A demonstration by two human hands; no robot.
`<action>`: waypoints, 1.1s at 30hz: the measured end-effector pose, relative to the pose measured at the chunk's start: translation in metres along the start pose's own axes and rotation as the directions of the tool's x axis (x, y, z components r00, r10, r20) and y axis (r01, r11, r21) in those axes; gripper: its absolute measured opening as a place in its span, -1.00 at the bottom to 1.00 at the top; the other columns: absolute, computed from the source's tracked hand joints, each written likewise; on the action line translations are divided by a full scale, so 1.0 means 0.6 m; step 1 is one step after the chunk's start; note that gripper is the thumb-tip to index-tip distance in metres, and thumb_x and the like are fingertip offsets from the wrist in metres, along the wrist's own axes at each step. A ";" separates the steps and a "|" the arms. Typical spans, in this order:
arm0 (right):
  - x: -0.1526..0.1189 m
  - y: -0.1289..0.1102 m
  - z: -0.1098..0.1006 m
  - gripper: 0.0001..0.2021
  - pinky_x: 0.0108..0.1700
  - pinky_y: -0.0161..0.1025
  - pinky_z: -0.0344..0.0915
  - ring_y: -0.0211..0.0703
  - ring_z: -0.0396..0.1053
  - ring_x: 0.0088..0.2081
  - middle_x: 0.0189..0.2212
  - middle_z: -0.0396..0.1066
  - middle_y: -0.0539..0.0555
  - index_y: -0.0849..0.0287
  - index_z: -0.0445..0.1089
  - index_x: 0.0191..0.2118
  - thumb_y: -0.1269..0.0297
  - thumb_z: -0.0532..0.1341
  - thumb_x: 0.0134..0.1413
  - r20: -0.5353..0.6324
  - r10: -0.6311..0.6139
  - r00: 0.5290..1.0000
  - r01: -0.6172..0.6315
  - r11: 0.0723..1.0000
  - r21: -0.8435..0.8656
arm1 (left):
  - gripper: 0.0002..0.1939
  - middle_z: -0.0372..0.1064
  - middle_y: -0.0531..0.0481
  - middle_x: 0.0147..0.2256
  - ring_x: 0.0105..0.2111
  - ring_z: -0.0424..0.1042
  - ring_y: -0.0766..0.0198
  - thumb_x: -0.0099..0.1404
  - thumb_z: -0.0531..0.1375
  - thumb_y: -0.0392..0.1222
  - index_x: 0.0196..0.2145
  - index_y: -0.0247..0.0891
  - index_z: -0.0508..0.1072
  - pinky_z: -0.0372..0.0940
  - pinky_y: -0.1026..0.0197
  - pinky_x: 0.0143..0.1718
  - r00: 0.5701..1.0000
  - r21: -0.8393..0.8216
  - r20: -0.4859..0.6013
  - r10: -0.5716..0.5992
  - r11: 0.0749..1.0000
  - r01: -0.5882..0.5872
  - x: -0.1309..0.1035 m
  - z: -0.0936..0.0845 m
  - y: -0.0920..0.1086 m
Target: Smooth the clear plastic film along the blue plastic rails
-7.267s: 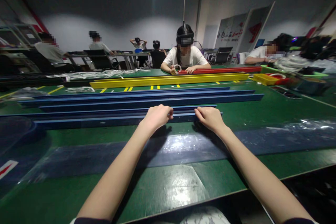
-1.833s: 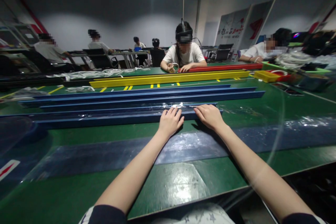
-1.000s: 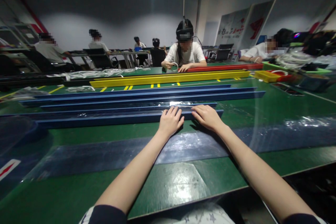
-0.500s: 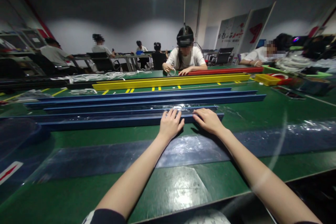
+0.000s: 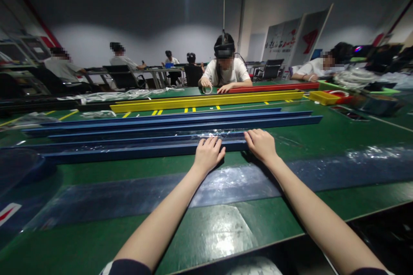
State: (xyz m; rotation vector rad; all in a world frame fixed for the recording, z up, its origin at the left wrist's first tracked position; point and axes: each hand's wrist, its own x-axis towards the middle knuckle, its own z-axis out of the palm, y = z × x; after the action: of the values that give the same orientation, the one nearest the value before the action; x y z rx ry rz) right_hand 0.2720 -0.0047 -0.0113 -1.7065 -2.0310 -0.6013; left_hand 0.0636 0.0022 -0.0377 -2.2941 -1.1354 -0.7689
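Nearest to me of the raised strips, a long blue channel [image 5: 129,151] lies across the green table [image 5: 129,240]. My left hand [image 5: 208,153] rests over its front edge, fingers over the rim and thumb apart. At the channel's right end is my right hand [image 5: 262,144], its fingers bent over and wrapped round the end. Clear film shows inside the channel near my fingers. Between my forearms and under them lies a wide, flat translucent strip [image 5: 238,184].
Behind are more blue channels [image 5: 180,123], a yellow channel [image 5: 200,100] and a red one [image 5: 277,88]. A person [image 5: 226,68] leans on the far side, holding a white ring. A yellow tray [image 5: 323,98] is at right, a large blue roll [image 5: 22,176] at left.
My right hand has moved slightly right and closed more over the channel's end. The near channel's right end has shifted left. The view has shifted a little.
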 end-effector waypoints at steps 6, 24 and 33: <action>-0.003 -0.012 0.007 -0.54 -0.29 -0.26 0.05 -0.15 0.33 -0.31 -0.41 0.46 0.12 0.19 0.41 -0.40 0.16 -0.17 0.27 0.013 -0.039 0.999 0.038 0.998 0.040 | -0.69 0.43 -0.17 -0.14 -0.11 0.37 0.10 0.32 -0.02 -0.10 -0.16 -0.28 0.42 0.19 0.04 -0.10 1.000 0.027 -0.020 -0.022 0.999 0.023 0.000 -0.005 -0.001; 0.002 -0.001 0.005 -0.61 -0.25 -0.27 0.08 -0.18 0.35 -0.28 -0.37 0.47 0.10 0.18 0.41 -0.36 0.19 -0.11 0.26 -0.015 -0.115 0.993 0.116 0.983 0.141 | -0.69 0.41 -0.16 -0.08 -0.06 0.35 0.11 0.32 -0.02 -0.12 -0.12 -0.29 0.40 0.19 0.06 -0.12 1.000 0.007 0.018 0.017 1.000 -0.017 -0.001 0.001 -0.002; -0.002 0.002 0.014 -0.57 -0.34 -0.27 0.01 -0.21 0.34 -0.35 -0.45 0.45 0.07 0.17 0.40 -0.44 0.17 -0.12 0.26 0.016 -0.061 0.998 0.060 0.997 0.037 | -0.68 0.43 -0.14 -0.20 -0.19 0.38 0.11 0.32 -0.02 -0.10 -0.14 -0.30 0.41 0.18 0.07 -0.16 0.997 0.076 0.051 -0.049 0.996 0.045 -0.001 -0.005 -0.001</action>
State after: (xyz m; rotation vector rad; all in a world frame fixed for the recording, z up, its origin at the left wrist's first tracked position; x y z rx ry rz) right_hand 0.2732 -0.0006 -0.0189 -1.6395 -2.0994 -0.5670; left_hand 0.0621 0.0006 -0.0359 -2.2449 -1.2254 -0.6747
